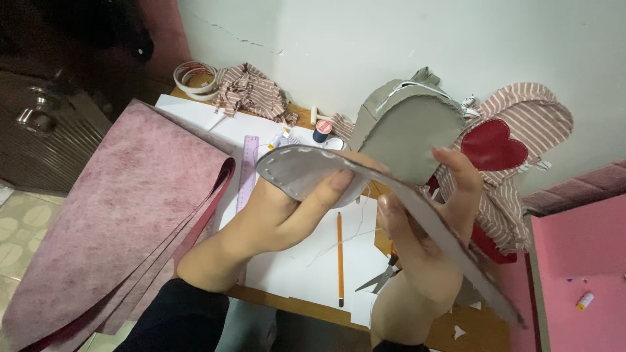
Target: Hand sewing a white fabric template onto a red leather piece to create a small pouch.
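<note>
My left hand [274,218] pinches the rounded, stitched end of a flat grey sole-shaped piece [306,171], thumb on top. My right hand [430,221] grips the same piece further along, where it runs down to the lower right, edge-on to me. A grey fabric upper [407,133] with frayed white edging is attached to it and stands up behind my right fingers. White thread hangs below the piece.
On the wooden table lie white paper [306,261], a pencil [340,257], scissors [381,277], a purple ruler [248,169], a dark thread spool [322,131], tape rolls [194,78], striped fabric with a red heart [493,146]. Folded maroon felt [124,215] hangs at left; a pink surface [577,261] at right.
</note>
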